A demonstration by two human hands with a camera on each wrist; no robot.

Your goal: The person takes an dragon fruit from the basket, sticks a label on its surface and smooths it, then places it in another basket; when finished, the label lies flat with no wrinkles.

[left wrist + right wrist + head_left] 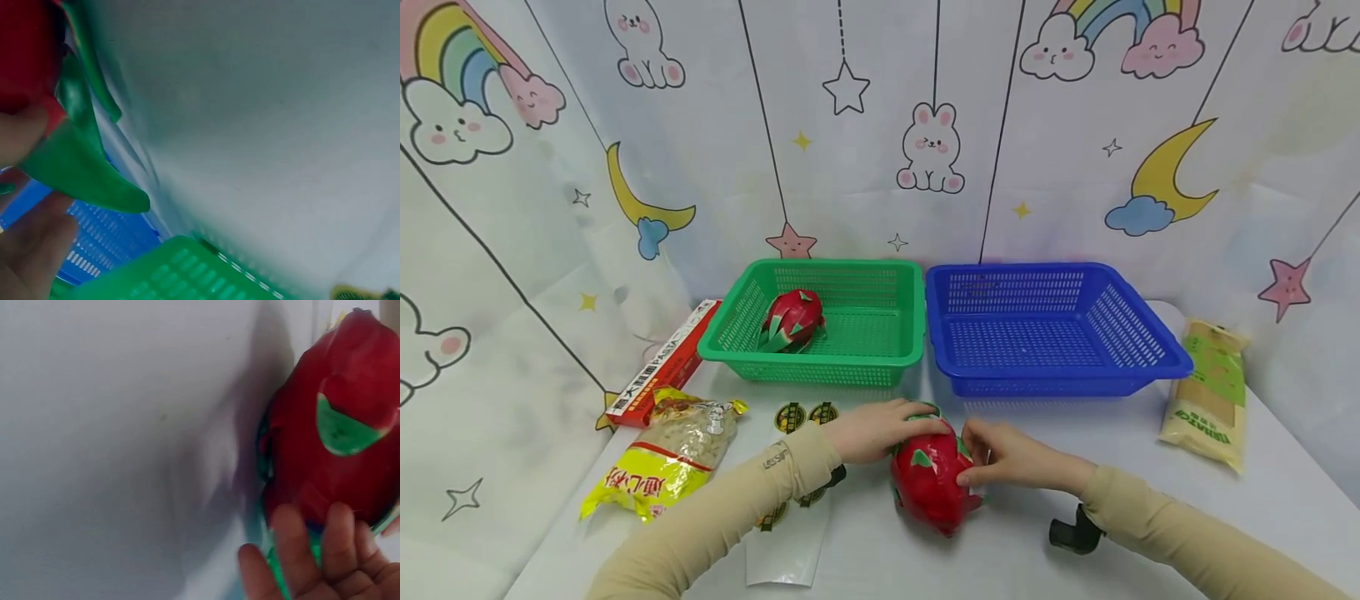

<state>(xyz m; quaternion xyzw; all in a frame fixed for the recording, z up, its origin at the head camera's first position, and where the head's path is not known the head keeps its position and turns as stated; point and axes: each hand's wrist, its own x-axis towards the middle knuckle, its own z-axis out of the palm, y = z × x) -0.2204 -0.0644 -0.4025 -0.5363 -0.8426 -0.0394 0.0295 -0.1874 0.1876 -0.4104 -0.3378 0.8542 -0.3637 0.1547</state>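
A red dragon fruit (927,487) with green-tipped scales is at the front middle of the white table, between both hands. My left hand (880,429) grips its upper left side, fingers laid over the top. In the left wrist view, the thumb presses the dragon fruit (25,56) beside a long green scale (94,172). My right hand (1011,454) holds the right side, thumb on the red skin and fingers bent near the top. Fingertips of the right hand (331,562) meet the dragon fruit (350,481) in the right wrist view.
Behind are a green basket (820,361) holding another dragon fruit (795,318) and a blue basket (1045,387). On the left lie a red pasta box (666,362) and a yellow pasta bag (673,454); a sticker sheet (786,554) lies nearer. At right is a tan-green packet (1208,396).
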